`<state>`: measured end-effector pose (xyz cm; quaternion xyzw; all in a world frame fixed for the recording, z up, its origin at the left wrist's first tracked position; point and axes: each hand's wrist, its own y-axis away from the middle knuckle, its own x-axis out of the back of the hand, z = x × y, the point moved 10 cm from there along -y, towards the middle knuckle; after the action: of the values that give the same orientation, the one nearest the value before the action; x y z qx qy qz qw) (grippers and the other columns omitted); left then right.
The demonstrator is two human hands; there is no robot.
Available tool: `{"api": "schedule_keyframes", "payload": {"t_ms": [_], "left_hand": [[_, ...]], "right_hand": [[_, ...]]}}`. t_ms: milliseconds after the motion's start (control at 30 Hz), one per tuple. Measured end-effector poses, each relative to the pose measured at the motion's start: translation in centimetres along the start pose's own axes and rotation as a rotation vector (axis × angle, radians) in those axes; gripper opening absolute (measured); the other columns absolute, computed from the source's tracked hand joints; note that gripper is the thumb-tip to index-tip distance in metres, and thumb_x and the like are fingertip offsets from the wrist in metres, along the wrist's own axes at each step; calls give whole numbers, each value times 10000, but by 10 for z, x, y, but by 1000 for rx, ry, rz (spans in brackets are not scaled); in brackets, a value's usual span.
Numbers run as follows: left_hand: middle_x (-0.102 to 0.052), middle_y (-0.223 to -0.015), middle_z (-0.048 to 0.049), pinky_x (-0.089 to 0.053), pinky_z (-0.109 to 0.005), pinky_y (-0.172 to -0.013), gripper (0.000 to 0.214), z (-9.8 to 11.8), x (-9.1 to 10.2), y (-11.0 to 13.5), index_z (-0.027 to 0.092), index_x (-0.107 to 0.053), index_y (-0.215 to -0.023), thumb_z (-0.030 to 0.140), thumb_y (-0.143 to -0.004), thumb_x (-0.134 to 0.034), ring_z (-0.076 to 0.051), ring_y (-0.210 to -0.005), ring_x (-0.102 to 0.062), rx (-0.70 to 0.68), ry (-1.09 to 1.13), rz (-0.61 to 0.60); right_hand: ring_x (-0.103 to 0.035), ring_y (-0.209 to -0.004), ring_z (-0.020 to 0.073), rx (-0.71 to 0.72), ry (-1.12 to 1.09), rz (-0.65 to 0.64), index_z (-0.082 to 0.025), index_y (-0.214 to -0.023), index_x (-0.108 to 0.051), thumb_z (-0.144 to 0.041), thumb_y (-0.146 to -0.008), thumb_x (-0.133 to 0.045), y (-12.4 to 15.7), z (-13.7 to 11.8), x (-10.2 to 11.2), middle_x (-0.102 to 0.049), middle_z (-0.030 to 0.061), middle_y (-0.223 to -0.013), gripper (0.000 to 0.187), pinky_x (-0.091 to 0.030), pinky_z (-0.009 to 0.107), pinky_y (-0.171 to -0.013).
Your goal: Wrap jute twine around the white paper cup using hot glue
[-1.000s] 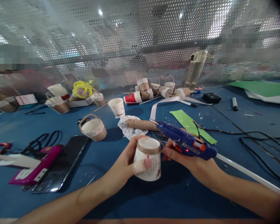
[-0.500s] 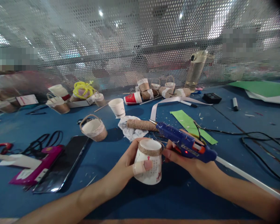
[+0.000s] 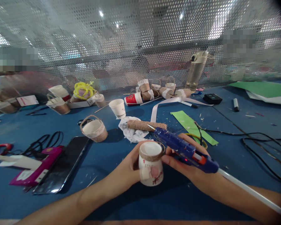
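My left hand (image 3: 137, 168) is wrapped round a white paper cup (image 3: 151, 168), with a bandaged thumb across its front. Brown twine (image 3: 151, 155) circles the cup just below its rim. My right hand (image 3: 189, 159) grips a blue glue gun (image 3: 178, 142), its nozzle pointing up and left and a white glue stick (image 3: 250, 190) trailing from its rear. The right thumb and fingertips are close to the cup's right side, where a strand of twine shows. Beyond the cup lies a roll of twine (image 3: 140, 125) on crumpled white lace (image 3: 131, 134).
A small handled basket (image 3: 95, 131), a black phone (image 3: 62, 165) and a magenta glue gun (image 3: 40, 165) are on the left. A white cup (image 3: 117, 108) stands farther back. Green paper (image 3: 189, 125) and black cable (image 3: 243, 134) lie right, before a perforated metal screen (image 3: 131, 47).
The cup has turned in my left hand, so its printed side shows differently. The glue gun has dipped slightly and its nozzle has shifted a little left.
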<state>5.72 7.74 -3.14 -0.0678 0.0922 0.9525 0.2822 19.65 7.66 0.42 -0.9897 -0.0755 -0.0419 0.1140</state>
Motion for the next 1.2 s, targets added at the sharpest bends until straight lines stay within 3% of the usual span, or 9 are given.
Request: {"api": "schedule_keyframes", "payload": {"t_ms": [233, 367, 733, 833, 933, 1200], "left_hand": [[-674, -1148, -69, -465, -418, -906, 619, 4, 12, 1, 273, -543, -1253, 323, -698, -811, -288, -1049, -620, -3, 135, 89], [-670, -1178, -70, -476, -408, -893, 581, 5, 19, 4, 271, -562, -1223, 330, -699, -804, -313, -1107, -601, -34, 202, 118], [-689, -1135, -61, -485, -343, -834, 516, 17, 20, 5, 258, -616, -1199, 326, -714, -777, -290, -1066, -617, -102, 213, 118], [-693, -1140, -36, -479, -335, -853, 567, 19, 25, 7, 292, -603, -1236, 311, -700, -789, -274, -1080, -601, -123, 218, 150], [-712, -1071, -19, -487, -315, -832, 505, 24, 25, 8, 287, -634, -1199, 298, -713, -774, -235, -996, -625, -162, 235, 129], [-704, -1083, -26, -491, -320, -845, 530, 28, 27, 10, 273, -632, -1192, 327, -686, -781, -238, -992, -619, -194, 264, 130]], "right_hand": [[-638, -708, 137, 23, 107, 34, -253, -799, -624, -263, -813, -745, -3, -11, 7, -671, -35, -782, 122, -525, 252, -637], [-693, -784, 168, -8, 106, 93, -265, -905, -638, -295, -821, -736, -4, -6, 16, -718, -13, -878, 132, -557, 301, -750], [-680, -767, 166, 51, 150, 15, -263, -845, -639, -288, -801, -752, 4, -13, 14, -717, -20, -837, 124, -531, 275, -702], [-646, -810, 156, 153, 155, -32, -258, -828, -609, -207, -826, -711, 6, -23, 12, -690, -17, -893, 114, -504, 261, -706], [-590, -767, 158, 262, 100, -65, -242, -761, -526, -150, -821, -672, 8, -29, 13, -609, -20, -803, 182, -472, 285, -693], [-405, -528, 99, 190, 277, -159, -236, -714, -438, -101, -772, -633, 10, -16, 10, -497, -64, -643, 244, -335, 242, -503]]}}
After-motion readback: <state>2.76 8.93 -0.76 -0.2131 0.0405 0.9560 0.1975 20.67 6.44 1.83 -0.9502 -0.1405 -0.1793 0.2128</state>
